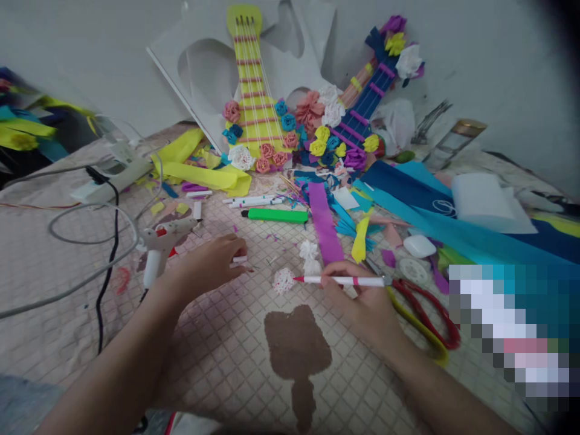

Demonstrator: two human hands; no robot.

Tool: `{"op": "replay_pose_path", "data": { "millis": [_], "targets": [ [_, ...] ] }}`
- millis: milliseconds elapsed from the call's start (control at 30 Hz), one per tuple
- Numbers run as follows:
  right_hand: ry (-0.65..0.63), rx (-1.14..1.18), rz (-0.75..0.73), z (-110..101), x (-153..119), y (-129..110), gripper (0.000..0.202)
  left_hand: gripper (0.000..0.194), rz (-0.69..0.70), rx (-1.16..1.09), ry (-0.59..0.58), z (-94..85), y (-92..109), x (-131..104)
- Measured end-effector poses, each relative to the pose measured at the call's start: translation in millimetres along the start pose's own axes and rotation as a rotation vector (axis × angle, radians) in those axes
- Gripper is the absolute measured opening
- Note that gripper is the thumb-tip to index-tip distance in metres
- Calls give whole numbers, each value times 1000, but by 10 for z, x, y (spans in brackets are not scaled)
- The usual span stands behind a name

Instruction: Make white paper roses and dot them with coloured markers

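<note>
1. The white felt-tip marker (348, 281) with pink bands lay nearly level right of centre, uncapped, its red-pink tip pointing left at the flower's edge.
2. The pale marker cap (238, 259) sat left of centre.
3. The white paper flower (283, 281), crinkled and red-speckled, rested mid-frame.

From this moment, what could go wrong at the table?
The red-tipped pen in the right hand's grip could slip and over-mark the small speckled flower at its tip.
The glue gun lies close to the left forearm and, if hot, might burn it.
The right forearm may nudge the red handle.
</note>
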State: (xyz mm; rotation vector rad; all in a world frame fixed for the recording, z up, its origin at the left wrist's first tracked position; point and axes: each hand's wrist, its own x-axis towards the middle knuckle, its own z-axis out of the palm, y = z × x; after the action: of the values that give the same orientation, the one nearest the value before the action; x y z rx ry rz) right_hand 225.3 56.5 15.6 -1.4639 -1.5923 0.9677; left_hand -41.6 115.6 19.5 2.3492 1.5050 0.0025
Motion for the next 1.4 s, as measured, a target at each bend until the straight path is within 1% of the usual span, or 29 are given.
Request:
{"op": "replay_pose_path", "data": {
  "millis": [233, 367, 500, 567, 633, 700, 767, 833, 867, 933, 1000, 1133, 1267, 1400],
  "targets": [
    [-12, -33, -31, 33, -8, 10, 6, 20, 10, -3, -24, -18, 11, 12],
    [52, 8, -12, 8, -18, 8, 6, 18, 5, -25, -17, -11, 2, 11],
    [145, 63, -58, -31, -5, 2, 9, 9, 4, -39, 8, 19, -45, 19],
    [171, 104, -61, -42, 3, 0, 10, 8, 3, -42, 23, 23, -62, 30],
    [187, 153, -37, -46, 7, 1, 10, 10, 1, -43, 39, 0, -45, 39],
    [212, 210, -14, -46, 4, 6, 9, 12, 6, -64, 93, -47, 27, 44],
    [230, 284, -12, -44, -2, 17, 9, 14, 65, -140, 212, -97, 150, 38],
    [234, 374, -53, -43, -13, 32, 7, 13, 202, -237, 342, -121, 296, 24],
    [229, 415, -84, -43, -20, 40, 6, 12, 282, -271, 388, -117, 366, 15],
    [214, 456, -147, -43, -40, 54, 3, 11, 419, -326, 435, -82, 482, -4],
    [211, 431, -179, -45, -62, 59, 3, 12, 502, -365, 455, -31, 561, -19],
    [204, 348, -168, -51, -88, 46, 4, 13, 562, -401, 465, 26, 632, -26],
    [191, 339, -154, -58, -82, 17, 5, 13, 527, -417, 492, 28, 630, -10],
    [176, 301, -152, -65, -82, -17, 5, 13, 511, -427, 482, 34, 634, -5]
  ]
}}
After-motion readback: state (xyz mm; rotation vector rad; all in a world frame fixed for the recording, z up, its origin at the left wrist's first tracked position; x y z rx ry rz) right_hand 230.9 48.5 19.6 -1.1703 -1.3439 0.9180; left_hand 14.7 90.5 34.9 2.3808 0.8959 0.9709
